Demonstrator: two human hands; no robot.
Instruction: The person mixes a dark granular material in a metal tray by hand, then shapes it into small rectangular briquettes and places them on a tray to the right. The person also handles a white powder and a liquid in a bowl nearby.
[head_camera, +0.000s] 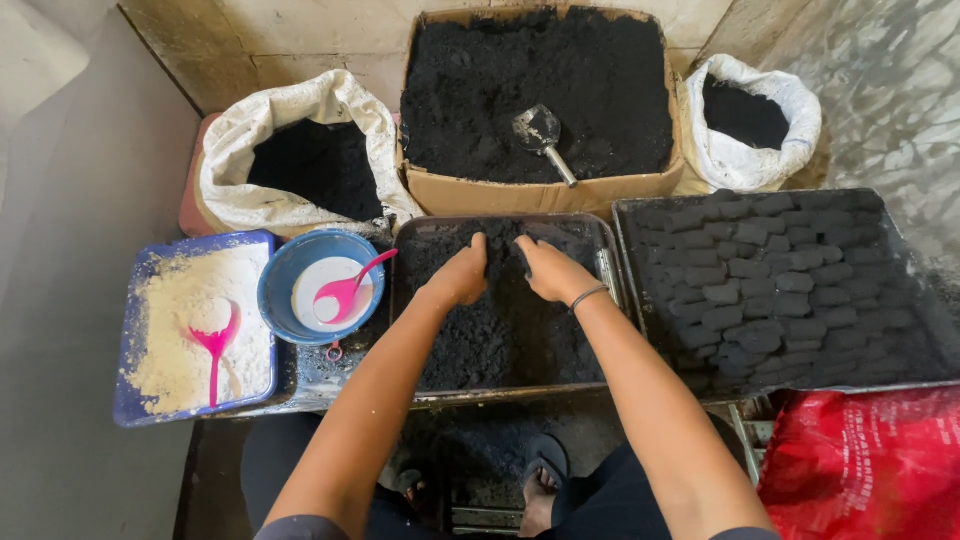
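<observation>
Both of my hands are buried to the fingers in black powdery mix inside a metal tray (604, 262) in front of me. My left hand (461, 276) presses down into the black mix (500, 335), fingers curled into it. My right hand (547, 270), with a thin band on the wrist, digs in beside it, almost touching the left one. The fingertips of both hands are hidden in the mix.
A second tray (630, 215) at right holds several rows of black pressed blocks (760, 280). A blue bowl (275, 285) of white liquid with a pink spoon, a blue tray of white powder (200, 335), a cardboard box (540, 190) of black powder with a metal scoop (540, 135), two white sacks (240, 165) and a red bag (870, 465) surround them.
</observation>
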